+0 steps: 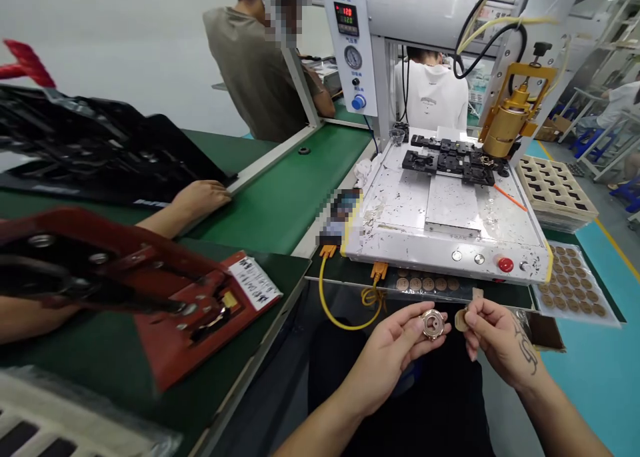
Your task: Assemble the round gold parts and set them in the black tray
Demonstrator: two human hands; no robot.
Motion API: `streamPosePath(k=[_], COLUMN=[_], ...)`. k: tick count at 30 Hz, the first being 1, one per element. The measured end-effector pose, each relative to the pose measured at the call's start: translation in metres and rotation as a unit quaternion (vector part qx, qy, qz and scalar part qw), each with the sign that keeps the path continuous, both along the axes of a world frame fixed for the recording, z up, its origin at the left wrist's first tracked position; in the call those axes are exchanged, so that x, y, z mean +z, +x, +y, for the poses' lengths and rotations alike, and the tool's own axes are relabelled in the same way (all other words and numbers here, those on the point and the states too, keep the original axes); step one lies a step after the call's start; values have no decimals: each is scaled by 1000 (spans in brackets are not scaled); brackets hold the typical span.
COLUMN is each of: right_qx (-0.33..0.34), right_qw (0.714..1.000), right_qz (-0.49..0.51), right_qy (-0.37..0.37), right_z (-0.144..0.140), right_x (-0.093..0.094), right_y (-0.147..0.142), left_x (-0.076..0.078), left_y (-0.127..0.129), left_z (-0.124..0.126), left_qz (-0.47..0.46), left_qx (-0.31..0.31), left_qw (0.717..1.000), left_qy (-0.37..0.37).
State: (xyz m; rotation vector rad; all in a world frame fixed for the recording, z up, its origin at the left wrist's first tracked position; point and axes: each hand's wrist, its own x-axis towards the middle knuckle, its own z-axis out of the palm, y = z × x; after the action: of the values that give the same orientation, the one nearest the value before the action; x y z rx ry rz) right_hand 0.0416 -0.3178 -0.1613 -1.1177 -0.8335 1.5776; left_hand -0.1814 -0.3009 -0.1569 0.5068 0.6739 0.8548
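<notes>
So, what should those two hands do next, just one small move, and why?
Probably bring the tan piece in the right hand over the round metal part: the left hand holds that part facing the camera, and the two pieces are close but apart.

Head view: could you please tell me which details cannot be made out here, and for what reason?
All in the head view:
- Back of the round metal part: faces away, behind the left hand's fingers.
- Full outline of the tan piece: partly covered by the right hand.
- Writing on the white label: too small and blurred.
- Full pale tray: cut off by the picture's lower-left edges.
</notes>
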Motion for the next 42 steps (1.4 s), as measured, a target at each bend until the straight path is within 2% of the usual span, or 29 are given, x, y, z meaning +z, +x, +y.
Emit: streamPosePath(k=[3, 10, 16, 22, 27, 34, 42], right_qx=[26, 85, 87, 98, 69, 79, 76], right_qw=[999, 990, 974, 962, 948, 955, 952], right_qz=[10, -113, -205, -230, -277, -258, -267], right_qy=[-17, 4, 47, 107, 140, 125, 127], right_z=[-1, -4, 2, 4, 3, 3, 1], right_x=[2, 12, 26, 26, 28, 34, 31], right_y=[-1, -3, -12, -19, -22, -29, -31], left_x=[-2, -2, 2, 3, 2, 7, 8], left_y=[-2, -6, -5, -4, -3, -2, 0], left_z=[-4, -9, -12, -14, -14, -17, -21], left_qz=[-3, 22, 34, 35, 39, 40, 57], left_qx=[5, 9, 12, 22, 26, 24, 26], left_qw=[1000, 999, 997, 997, 996, 995, 991], left_qy=[17, 41, 62, 70, 81, 93, 118])
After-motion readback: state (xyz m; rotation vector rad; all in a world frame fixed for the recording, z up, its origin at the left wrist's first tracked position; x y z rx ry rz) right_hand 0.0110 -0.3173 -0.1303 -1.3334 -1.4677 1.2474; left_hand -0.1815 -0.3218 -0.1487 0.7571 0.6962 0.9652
